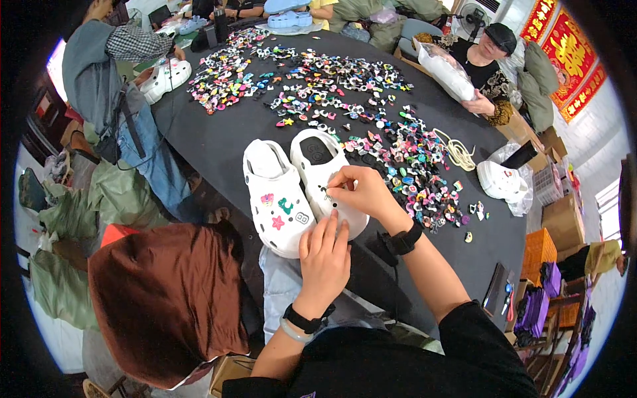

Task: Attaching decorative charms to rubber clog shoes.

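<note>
A pair of white clogs lies near the table's front edge, side by side with the toes toward me. The left clog (273, 192) carries several colourful charms on its upper, among them a pink star (278, 223) and a green one (285, 205). On the right clog (317, 174), my right hand (363, 191) pinches a small dark-and-white shoe charm (326, 194) at the upper; the fingertips partly hide it. My left hand (326, 255) rests with fingers stretched out across the toes of the clogs, holding nothing.
Heaps of small colourful charms (318, 73) cover much of the dark table (212, 142). Cream cord (456, 151) and another white clog (499, 180) lie at the right. One person stands at the left with a clog; another at the far right holds a white bag (446, 71).
</note>
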The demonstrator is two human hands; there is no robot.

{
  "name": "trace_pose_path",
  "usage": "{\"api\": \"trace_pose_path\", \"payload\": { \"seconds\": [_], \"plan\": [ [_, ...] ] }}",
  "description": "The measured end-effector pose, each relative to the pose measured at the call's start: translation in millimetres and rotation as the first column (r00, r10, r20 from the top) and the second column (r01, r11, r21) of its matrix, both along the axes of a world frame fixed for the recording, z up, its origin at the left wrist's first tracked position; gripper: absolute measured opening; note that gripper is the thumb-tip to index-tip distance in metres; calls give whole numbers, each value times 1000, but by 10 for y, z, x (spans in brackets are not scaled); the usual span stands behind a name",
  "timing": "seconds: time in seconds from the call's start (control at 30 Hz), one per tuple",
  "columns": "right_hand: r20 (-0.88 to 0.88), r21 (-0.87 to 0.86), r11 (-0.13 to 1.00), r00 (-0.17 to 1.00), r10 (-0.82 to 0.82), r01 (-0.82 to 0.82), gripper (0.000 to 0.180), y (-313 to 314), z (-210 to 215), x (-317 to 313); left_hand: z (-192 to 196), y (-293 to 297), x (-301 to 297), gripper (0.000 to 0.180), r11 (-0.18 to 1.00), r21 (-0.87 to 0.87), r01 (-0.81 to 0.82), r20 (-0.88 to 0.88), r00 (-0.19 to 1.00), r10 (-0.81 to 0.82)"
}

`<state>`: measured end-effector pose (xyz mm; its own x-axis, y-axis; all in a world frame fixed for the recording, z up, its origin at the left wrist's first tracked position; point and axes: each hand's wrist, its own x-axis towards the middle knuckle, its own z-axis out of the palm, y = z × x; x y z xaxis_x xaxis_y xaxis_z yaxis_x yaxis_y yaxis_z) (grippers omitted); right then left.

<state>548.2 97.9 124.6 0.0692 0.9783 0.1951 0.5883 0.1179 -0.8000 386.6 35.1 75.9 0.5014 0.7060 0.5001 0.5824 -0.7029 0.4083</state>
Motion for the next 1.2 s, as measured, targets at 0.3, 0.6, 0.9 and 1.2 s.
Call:
{"api": "trace_pose_path", "payload": {
  "seconds": [0.3,0.6,0.9,1.2],
  "plan": [
    [513,236,962,858,-3,-138,69,262,38,275,-119,-15,21,48,1000,31,3,-87,996,0],
    [609,-293,884,642,466,-364,56,636,173,204,-150,-14,-9,46,1000,26,-6,-81,997,8],
    [567,-413,824,598,567,-389,46,853,183,152,-121,14,3,46,998,55,15,-93,996,-10],
    [369,-607,596,478,797,-527,50,1059,168,241,-81,-69,36,50,999,32,32,-143,989,-27]
  ]
}}
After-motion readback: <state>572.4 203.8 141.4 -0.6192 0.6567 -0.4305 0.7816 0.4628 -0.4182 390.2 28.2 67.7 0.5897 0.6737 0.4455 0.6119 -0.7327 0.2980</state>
